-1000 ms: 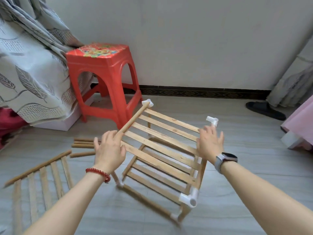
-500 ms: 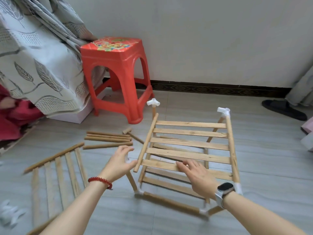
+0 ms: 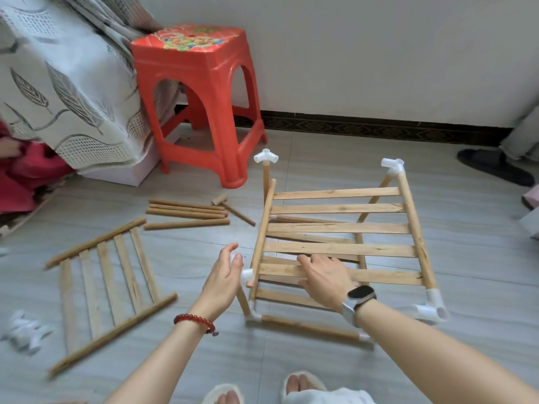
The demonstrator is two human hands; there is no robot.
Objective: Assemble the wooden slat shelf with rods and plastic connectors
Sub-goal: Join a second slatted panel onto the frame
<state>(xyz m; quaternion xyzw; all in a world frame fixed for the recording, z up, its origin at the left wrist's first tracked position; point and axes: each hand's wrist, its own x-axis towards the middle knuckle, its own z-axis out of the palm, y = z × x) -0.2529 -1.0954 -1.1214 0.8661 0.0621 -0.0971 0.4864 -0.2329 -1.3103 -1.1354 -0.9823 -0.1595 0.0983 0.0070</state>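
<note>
Half-built shelf (image 3: 338, 249) was stood on the floor (image 3: 291, 360) by the red stool (image 3: 201, 97), right hand (image 3: 323, 279) laid flat on a slat, left hand (image 3: 224, 275) held loose beside the near-left connector (image 3: 247, 276).

Two slat panels (image 3: 338, 237), five loose rods (image 3: 186, 212), one stool (image 3: 198, 91).

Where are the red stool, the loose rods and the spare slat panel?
red stool (image 3: 189, 39), head view, on its seat top.
loose rods (image 3: 186, 212), head view, mid-bundle.
spare slat panel (image 3: 106, 272), head view, on a middle slat.
</note>
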